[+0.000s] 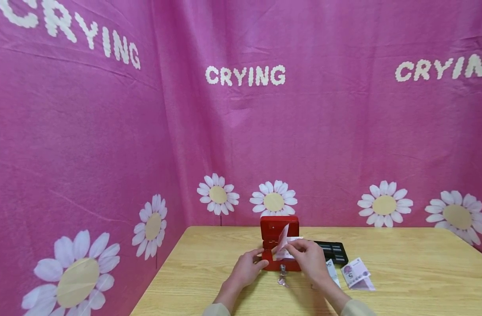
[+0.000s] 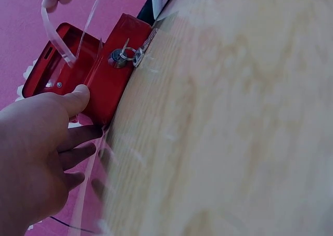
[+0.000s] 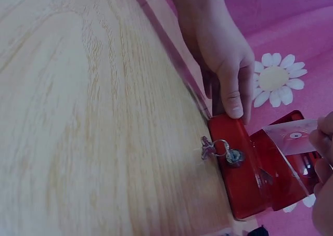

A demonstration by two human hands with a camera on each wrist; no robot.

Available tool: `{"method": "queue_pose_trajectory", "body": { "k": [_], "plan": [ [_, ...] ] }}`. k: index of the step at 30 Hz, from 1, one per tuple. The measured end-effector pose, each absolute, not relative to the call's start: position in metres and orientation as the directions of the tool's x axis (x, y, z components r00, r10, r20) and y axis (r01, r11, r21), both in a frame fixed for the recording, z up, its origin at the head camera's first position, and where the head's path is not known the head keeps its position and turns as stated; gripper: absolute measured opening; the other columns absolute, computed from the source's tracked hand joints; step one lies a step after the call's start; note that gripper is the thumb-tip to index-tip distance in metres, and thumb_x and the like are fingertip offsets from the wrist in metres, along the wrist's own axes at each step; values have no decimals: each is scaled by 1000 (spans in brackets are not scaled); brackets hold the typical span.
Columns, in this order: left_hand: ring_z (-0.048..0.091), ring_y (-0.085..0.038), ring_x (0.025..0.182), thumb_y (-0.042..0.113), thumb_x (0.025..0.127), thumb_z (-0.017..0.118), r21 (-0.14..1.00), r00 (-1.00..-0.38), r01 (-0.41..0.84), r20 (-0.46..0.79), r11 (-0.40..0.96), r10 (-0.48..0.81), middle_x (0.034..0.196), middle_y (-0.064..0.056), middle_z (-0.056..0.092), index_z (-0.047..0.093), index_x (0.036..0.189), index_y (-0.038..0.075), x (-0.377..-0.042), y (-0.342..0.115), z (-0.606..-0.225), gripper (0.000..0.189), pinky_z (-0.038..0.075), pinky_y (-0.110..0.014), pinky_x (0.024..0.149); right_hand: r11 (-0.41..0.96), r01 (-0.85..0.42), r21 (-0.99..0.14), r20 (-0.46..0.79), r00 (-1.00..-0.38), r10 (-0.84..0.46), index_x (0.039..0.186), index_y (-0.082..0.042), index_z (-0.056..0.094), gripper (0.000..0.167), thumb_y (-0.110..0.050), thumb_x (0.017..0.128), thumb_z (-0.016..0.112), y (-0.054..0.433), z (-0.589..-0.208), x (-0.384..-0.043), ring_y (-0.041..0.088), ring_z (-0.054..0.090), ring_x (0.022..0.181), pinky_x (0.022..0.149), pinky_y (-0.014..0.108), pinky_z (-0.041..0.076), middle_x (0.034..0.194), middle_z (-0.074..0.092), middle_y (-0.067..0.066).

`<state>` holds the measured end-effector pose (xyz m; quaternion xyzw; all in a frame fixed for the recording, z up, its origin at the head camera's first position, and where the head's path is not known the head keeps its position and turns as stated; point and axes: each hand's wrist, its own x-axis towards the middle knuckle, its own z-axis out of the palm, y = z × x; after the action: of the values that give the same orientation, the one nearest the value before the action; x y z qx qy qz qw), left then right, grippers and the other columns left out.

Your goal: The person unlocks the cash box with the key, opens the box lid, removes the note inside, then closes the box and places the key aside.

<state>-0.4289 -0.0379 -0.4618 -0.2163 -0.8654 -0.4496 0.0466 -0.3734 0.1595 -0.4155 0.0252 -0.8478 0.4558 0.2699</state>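
Note:
A small red cash box (image 1: 273, 265) stands on the table with its lid (image 1: 278, 220) raised. My left hand (image 1: 245, 268) holds the box's left end, thumb on the top edge and fingers at the side, as the left wrist view shows. Above the box my right hand (image 1: 310, 258) pinches a pinkish folded banknote (image 1: 282, 240), which dips into the open box. Another pale note edge shows behind it. From the front lock (image 2: 118, 58) hangs a ring with keys (image 1: 282, 279). The box's inside is mostly hidden.
To the right of the box lies a black coin tray (image 1: 336, 252) with compartments. Several banknotes (image 1: 355, 271) lie on the wooden table (image 1: 415, 272) near it, some partly behind my right forearm. A pink curtain (image 1: 316, 145) with daisies hangs behind the table.

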Motion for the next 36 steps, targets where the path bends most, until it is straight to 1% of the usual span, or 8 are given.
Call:
{"method": "queue_pose_trajectory", "body": {
  "k": [5,8,19,22,26,36],
  "plan": [
    [68,-29,110,18,96,66,762,-908,402,261,508,326,121,-19,69,58,137,1,-429,-38,-461,45,54,-46,95,553,-298,-778,475,-855,208,89,-14,79,8,-21,84,79,165,-411,-365,4,50,65,62,20,42,69,66,-4],
    [67,-29,111,19,96,66,770,-914,385,244,508,323,124,-18,69,57,137,1,-429,-39,-461,46,54,-47,95,550,-313,-774,486,-851,200,87,-15,79,7,-21,83,80,168,-408,-360,2,49,62,61,19,42,67,65,-4],
    [67,-26,111,21,96,66,774,-922,367,226,517,316,125,-15,68,57,138,3,-431,-38,-461,46,55,-44,93,505,-311,-805,448,-877,175,88,-15,79,11,-26,85,78,184,-396,-333,2,57,67,64,20,47,76,73,-1],
    [67,-26,111,22,96,65,768,-922,367,225,525,315,125,-14,69,57,138,4,-431,-38,-460,46,54,-45,95,496,-283,-821,415,-892,177,89,-15,79,13,-28,85,78,189,-394,-327,3,57,67,63,21,46,76,73,-1],
    [67,-25,110,21,97,65,759,-920,374,232,533,316,123,-15,69,57,138,4,-431,-38,-460,46,53,-46,97,481,-260,-837,379,-910,167,91,-12,79,17,-28,86,77,194,-391,-319,3,57,67,63,21,47,77,73,0],
    [67,-25,111,22,96,66,770,-926,356,213,529,312,124,-13,69,58,138,5,-429,-36,-460,46,53,-47,97,482,-219,-848,325,-934,147,92,-9,78,19,-27,87,76,205,-391,-299,4,58,71,65,22,49,83,75,1]
  ]
}}
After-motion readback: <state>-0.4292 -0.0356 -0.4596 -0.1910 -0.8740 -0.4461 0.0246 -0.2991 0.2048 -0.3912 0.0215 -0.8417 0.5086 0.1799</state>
